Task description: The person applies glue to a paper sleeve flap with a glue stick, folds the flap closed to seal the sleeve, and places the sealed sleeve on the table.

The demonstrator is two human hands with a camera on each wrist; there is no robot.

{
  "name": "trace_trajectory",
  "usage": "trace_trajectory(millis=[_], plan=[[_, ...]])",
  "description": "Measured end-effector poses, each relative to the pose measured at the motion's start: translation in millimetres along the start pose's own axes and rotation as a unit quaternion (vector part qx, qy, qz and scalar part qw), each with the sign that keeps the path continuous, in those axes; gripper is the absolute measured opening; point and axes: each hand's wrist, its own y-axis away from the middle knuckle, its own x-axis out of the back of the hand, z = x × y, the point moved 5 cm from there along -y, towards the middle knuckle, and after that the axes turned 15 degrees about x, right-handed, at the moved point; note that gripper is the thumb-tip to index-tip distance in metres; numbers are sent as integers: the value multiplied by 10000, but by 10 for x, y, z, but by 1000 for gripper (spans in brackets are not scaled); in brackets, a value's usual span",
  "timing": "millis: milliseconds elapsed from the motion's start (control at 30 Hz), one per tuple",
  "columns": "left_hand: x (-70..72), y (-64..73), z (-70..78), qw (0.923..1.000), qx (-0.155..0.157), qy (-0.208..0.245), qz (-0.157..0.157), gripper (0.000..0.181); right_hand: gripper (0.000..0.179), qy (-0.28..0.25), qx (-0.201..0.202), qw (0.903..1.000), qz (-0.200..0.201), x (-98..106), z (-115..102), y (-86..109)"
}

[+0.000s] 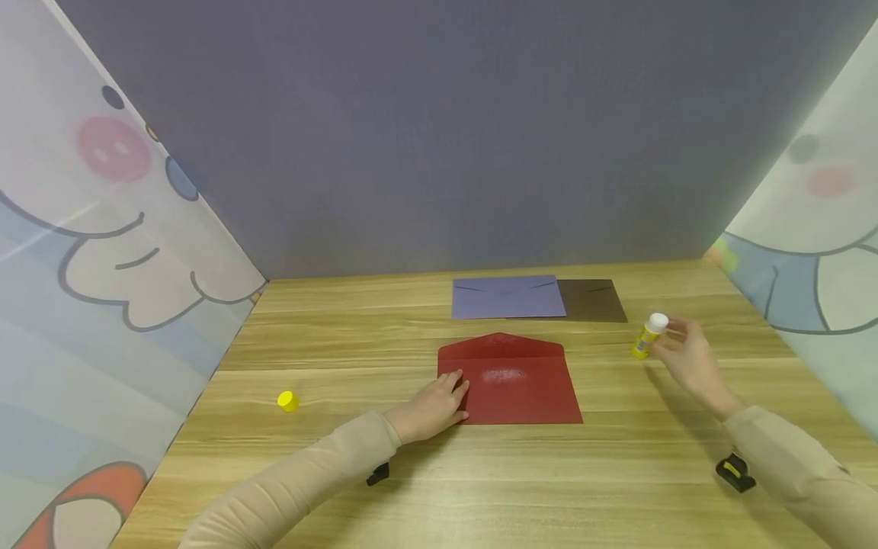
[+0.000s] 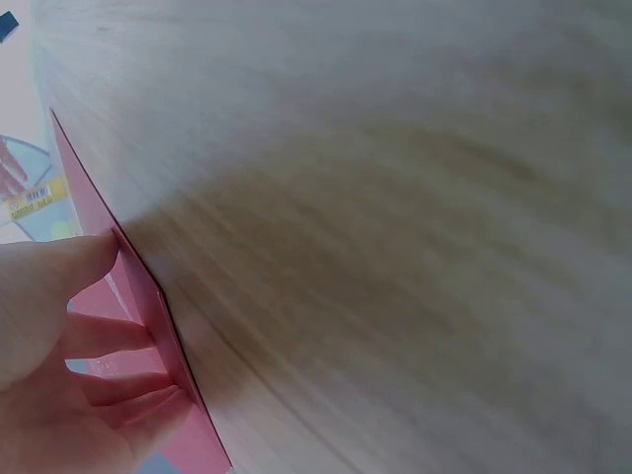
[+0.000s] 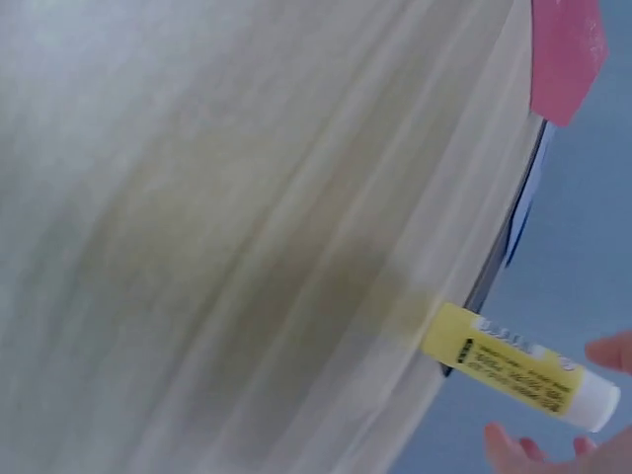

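A red envelope [image 1: 521,396] lies with its pointed flap spread toward the back, and a whitish, shiny patch marks its middle. My left hand [image 1: 434,408] rests on its left side with fingertips touching the paper; the left wrist view shows thumb and fingers along the red envelope [image 2: 94,202]. To the right, a yellow glue stick [image 1: 646,341] stands upright on the table, white end up. Around it is my right hand [image 1: 689,364], thumb and fingers spread. In the right wrist view, gaps show between those fingers and the glue stick [image 3: 509,365].
Behind the red envelope lie a purple envelope [image 1: 507,297] and, partly under it, a dark brown envelope [image 1: 591,300]. A small yellow cap [image 1: 288,401] sits on the wooden table [image 1: 329,343] at the left. A grey panel [image 1: 473,137] rises along the back edge.
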Motion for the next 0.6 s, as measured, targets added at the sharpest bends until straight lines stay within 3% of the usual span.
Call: trace_trajectory(millis=[233,333,600], plan=[[8,9,2,10000,-16,62,64,52,52,809,479,9911,944,69,-194,6],[-2,4,-4,9999,-10,84,72,52,51,1073,907,9841,1082,38,-298,-7],[-3,-10,-4,9999,-16,103,81,52,41,1439,2397,9600,139,-279,-567,-37]])
